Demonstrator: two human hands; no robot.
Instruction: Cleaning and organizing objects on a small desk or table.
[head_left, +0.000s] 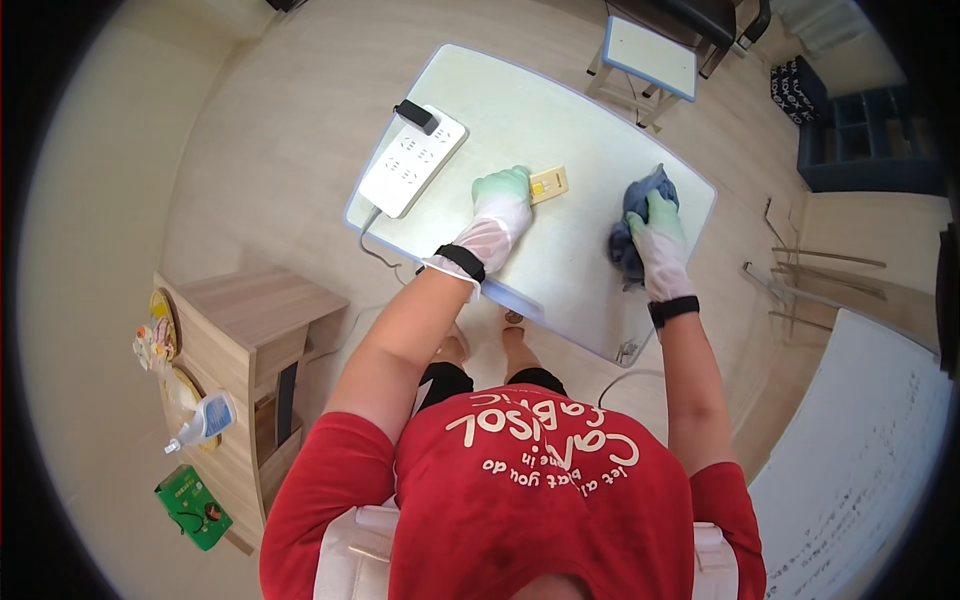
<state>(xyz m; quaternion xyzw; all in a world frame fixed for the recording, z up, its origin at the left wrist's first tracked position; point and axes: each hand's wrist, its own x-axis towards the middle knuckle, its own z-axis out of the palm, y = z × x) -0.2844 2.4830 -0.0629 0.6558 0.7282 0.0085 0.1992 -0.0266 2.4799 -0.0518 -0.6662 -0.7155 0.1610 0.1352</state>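
Note:
My left hand (504, 196), in a thin glove with green fingers, is closed around one end of a flat yellowish box (553, 184) near the middle of the white table (555, 255). My right hand (660, 225), gloved the same way, grips a crumpled blue cloth (643, 201) on the table's right part; some of the cloth hangs loose beside the palm. A white power strip (412, 165) lies at the table's left, with a black plug or adapter (417, 117) on its far end.
A white stool (651, 56) stands beyond the table. At left is a wooden cabinet (255, 307) with a spray bottle (204, 421) and a green box (193, 507) near it. A whiteboard (855, 465) is at lower right. The power strip's cable (369, 244) drops over the left edge.

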